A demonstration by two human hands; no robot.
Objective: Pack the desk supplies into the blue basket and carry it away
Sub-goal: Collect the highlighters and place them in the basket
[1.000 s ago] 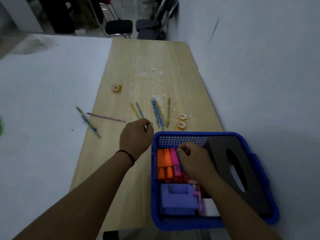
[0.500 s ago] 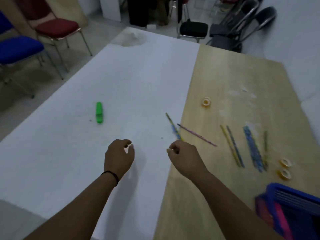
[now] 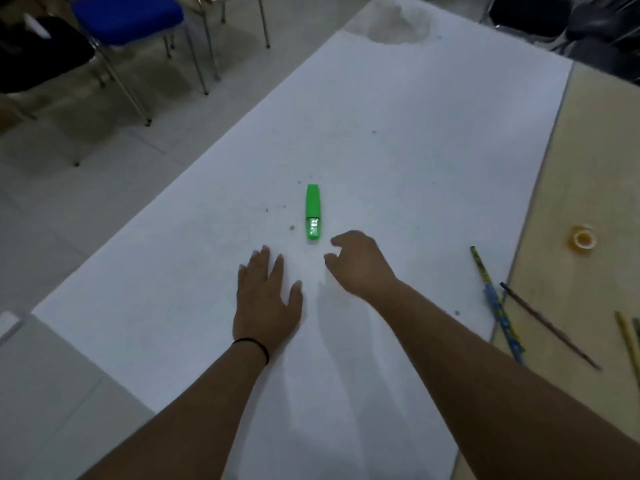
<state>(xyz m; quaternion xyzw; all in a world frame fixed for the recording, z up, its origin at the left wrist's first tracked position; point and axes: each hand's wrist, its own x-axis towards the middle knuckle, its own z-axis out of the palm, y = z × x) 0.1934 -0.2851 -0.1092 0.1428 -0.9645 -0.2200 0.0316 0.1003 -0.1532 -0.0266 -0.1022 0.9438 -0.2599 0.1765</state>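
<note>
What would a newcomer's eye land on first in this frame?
The bright green highlighter lying alone on the white tabletop stands out most. Just short of it, the right hand reaches with fingers loosely curled and holding nothing, while the left hand is spread flat beside it. At the right, patterned pencils and a small yellow tape roll lie where the wooden desk begins.

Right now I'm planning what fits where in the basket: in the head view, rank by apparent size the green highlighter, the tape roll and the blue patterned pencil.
1. Blue patterned pencil, longest.
2. Green highlighter, shorter but thicker.
3. Tape roll, smallest.
</note>
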